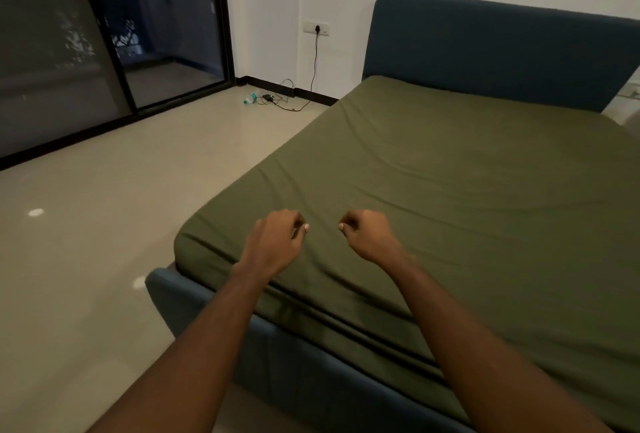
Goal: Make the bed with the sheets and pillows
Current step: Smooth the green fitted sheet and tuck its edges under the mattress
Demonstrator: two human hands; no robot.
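The left hand [277, 238] hovers with fingers curled in, holding nothing that shows. Just right of it, the right hand [369, 235] is curled the same way, also empty. Beneath and beyond both, the green sheet [467, 190] already covers the mattress, faintly creased. Smoothing and pillows likely remain; no pillows are in view.
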